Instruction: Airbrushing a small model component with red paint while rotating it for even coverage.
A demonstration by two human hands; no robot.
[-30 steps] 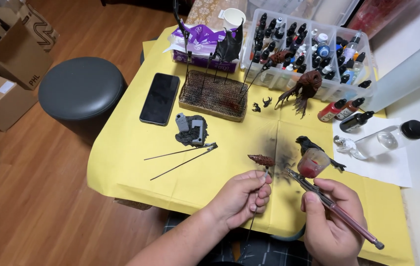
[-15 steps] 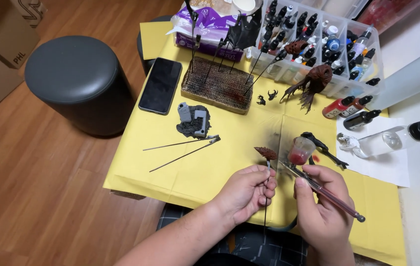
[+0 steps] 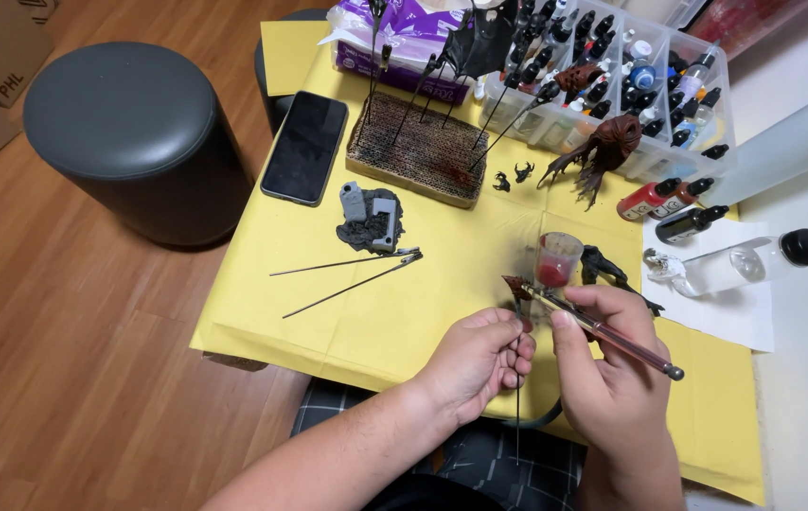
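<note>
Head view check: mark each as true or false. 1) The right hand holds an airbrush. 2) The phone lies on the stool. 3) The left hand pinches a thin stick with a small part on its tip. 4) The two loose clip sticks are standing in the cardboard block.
1) The right hand holds an airbrush: true.
2) The phone lies on the stool: false; it lies on the yellow paper beside the stool.
3) The left hand pinches a thin stick with a small part on its tip: true.
4) The two loose clip sticks are standing in the cardboard block: false; they lie flat on the yellow paper.
</note>
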